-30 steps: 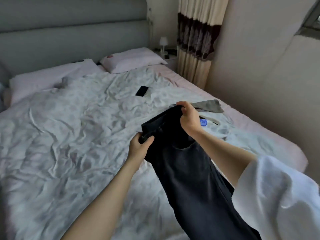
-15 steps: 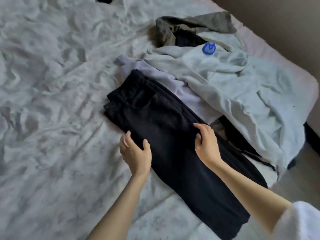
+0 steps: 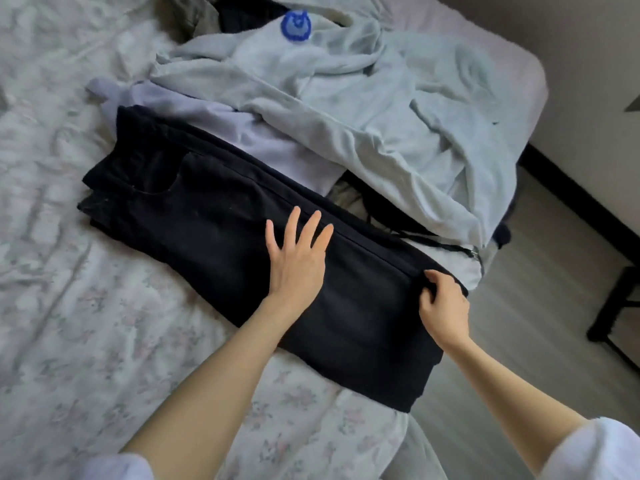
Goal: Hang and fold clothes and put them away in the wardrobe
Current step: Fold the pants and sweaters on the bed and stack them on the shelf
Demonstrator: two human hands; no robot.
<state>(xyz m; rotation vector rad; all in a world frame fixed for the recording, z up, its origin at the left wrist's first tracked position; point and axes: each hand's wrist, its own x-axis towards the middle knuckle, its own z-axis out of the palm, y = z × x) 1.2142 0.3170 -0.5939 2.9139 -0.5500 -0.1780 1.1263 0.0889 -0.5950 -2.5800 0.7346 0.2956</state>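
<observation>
One pair of black denim trousers (image 3: 221, 216) lies on the floral-sheeted bed (image 3: 69, 306); left hand (image 3: 298, 261) presses it, fingers spread, right hand (image 3: 445, 306) pinches its edge. One pale grey fleece robe (image 3: 363, 109) bears a blue round badge (image 3: 295, 26), unreadable.

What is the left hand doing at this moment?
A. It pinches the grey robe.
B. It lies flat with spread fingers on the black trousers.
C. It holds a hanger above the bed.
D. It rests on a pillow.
B: the left hand lies flat, fingers straight and spread, on the black trousers, while the right hand grips their edge.
</observation>
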